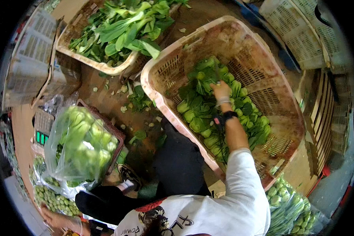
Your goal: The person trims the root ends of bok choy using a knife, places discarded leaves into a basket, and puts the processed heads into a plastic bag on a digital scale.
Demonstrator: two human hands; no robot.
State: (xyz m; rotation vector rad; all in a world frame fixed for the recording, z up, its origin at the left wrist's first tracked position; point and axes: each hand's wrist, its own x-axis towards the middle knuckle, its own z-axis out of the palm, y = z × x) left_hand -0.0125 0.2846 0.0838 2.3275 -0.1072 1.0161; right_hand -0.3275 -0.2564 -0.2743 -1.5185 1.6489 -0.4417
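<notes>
My right hand (220, 91) reaches down into a large, stained plastic crate (183, 126), onto the bok choy (206, 78) at its far side. Its fingers touch the leaves; whether they grip a head cannot be made out. Heads of bok choy line the crate's bottom in rows. At the lower left my left hand (50, 217) is held low beside bagged small green vegetables (57, 200), with nothing seen in it. Between the hands, at the left, a clear plastic bag (79, 147) packed with bok choy rests on a dark red crate (121, 138) beside a digital scale (42, 129).
A second crate (97, 67) heaped with loose leafy greens (126, 29) stands at the top. Trimmings (140, 135) litter the brown floor. Upright crates (32, 44) stand at the left and upper right (295, 32). Bagged greens (286, 206) lie at lower right.
</notes>
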